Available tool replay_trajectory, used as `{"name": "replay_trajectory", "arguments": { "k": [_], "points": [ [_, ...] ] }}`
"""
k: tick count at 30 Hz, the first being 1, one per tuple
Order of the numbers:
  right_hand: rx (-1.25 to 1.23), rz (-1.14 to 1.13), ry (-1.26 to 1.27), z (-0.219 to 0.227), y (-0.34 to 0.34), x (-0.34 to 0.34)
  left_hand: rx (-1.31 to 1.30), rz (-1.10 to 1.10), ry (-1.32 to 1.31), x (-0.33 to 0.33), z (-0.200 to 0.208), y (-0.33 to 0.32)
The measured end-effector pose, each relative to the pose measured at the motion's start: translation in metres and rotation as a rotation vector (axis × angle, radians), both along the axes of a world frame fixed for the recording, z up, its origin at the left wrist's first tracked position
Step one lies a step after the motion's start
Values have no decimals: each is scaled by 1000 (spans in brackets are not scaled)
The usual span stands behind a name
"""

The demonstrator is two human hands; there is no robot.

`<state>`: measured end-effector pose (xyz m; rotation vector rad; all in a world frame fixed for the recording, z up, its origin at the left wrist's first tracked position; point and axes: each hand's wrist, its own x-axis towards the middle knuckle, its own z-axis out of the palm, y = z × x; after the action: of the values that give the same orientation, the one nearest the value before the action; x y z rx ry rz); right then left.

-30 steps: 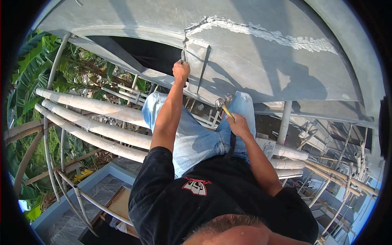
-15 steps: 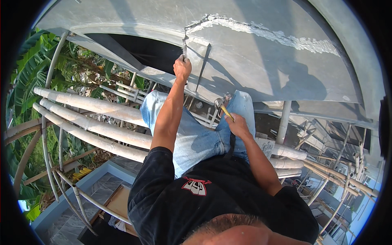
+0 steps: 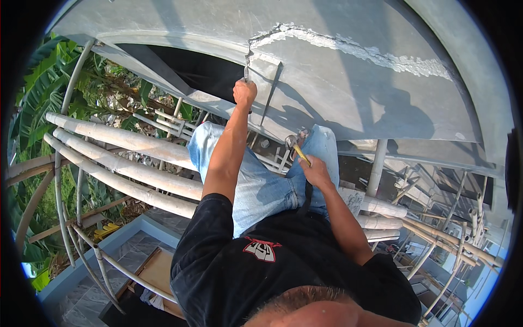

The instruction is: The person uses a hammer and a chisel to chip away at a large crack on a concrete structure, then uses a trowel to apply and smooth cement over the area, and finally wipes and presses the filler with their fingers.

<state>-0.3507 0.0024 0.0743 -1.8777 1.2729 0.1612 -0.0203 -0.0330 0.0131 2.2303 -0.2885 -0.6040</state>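
Observation:
My left hand is raised and closed around a thin metal chisel, whose tip rests against a chipped groove in the grey concrete wall. My right hand hangs lower, near my knee, gripping a hammer with a yellow handle and a steel head. The hammer head is apart from the chisel. I wear blue jeans and a black shirt and am perched on pale scaffold poles.
Several thick pale poles run under my legs from left to right. Thin metal bars curve down at the left. Green foliage fills the left side. A tiled ledge lies far below. More scaffolding stands at the right.
Little has shifted. My left hand stays at the groove with the chisel, and my right hand keeps the hammer low by my knee.

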Motion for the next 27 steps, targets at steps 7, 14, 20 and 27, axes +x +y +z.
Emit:
{"name": "replay_trajectory", "arguments": {
  "k": [7, 14, 20, 27],
  "points": [
    [-13, 43, -18, -4, 1, 5, -63, -26, -50, 6, 7, 1],
    [-49, 52, -31, -8, 2, 1, -201, 8, -46, -2, 19, 12],
    [-29, 75, -5, -5, 1, 6, -243, -38, 30, 9, 22, 5],
    [-37, 88, -8, 0, 4, 7, -375, 38, 198, 11, 14, 11]
  ]
}}
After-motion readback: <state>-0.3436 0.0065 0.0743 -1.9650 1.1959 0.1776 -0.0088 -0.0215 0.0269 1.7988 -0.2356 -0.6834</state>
